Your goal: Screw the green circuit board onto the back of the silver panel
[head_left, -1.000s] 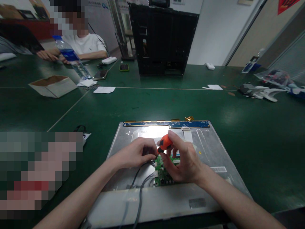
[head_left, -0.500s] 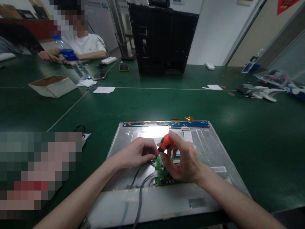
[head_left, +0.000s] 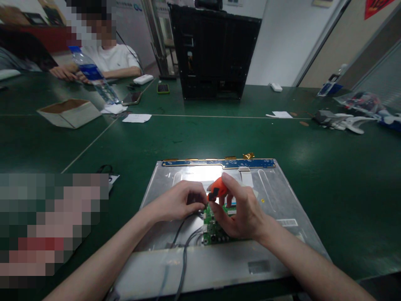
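A flat metal display panel (head_left: pixel 275 196) lies back-up on the green table in front of me, with a blue strip board (head_left: pixel 219 163) along its far edge. A small green circuit board (head_left: pixel 213 228) sits on the panel near me, with grey cables (head_left: pixel 183 246) running off toward the near edge. My right hand (head_left: pixel 241 211) is closed round an orange-handled screwdriver (head_left: pixel 216 189) held upright over the green board. My left hand (head_left: pixel 178 201) is pinched beside the screwdriver's shaft, just left of the board; what its fingertips hold is hidden.
A black monitor housing (head_left: pixel 214 52) stands upright at the table's far side. At far left sits another person with a water bottle (head_left: pixel 94 77), phones (head_left: pixel 131 98) and an open cardboard box (head_left: pixel 70 112). Papers (head_left: pixel 137 118) and white parts (head_left: pixel 347 121) lie farther off.
The screwdriver handle has turned slightly in my right fingers. Both hands stay in the same place over the green board.
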The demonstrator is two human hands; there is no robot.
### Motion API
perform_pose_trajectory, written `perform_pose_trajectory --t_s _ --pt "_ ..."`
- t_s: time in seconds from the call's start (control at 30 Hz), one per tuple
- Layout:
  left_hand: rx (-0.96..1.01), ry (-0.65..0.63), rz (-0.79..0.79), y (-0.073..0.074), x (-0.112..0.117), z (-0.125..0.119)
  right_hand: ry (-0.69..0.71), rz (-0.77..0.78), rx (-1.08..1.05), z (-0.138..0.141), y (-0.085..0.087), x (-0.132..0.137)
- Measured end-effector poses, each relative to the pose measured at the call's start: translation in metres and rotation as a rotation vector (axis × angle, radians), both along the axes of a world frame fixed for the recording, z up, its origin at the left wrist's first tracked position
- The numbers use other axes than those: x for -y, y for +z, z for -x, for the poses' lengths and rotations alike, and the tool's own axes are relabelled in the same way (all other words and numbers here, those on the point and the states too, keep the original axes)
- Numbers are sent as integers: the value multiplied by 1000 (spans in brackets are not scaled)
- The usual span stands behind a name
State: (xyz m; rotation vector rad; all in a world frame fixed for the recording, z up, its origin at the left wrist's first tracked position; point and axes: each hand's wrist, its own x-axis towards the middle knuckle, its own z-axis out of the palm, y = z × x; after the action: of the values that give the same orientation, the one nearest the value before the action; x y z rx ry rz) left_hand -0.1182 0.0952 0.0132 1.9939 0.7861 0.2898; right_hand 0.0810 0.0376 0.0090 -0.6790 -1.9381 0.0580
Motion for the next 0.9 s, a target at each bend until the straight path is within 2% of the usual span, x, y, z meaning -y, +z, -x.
perform_pose_trajectory --t_s 0.5,0.67,0.9 --pt "12 -14 -61 -6 -1 2 0 -41 -33 0 -2 -3" --pt "22 -3 -25 -3 0 2 20 -10 -24 0 0 -1" --pt "22 7 -38 -2 1 1 -28 -23 -15 1 2 1"
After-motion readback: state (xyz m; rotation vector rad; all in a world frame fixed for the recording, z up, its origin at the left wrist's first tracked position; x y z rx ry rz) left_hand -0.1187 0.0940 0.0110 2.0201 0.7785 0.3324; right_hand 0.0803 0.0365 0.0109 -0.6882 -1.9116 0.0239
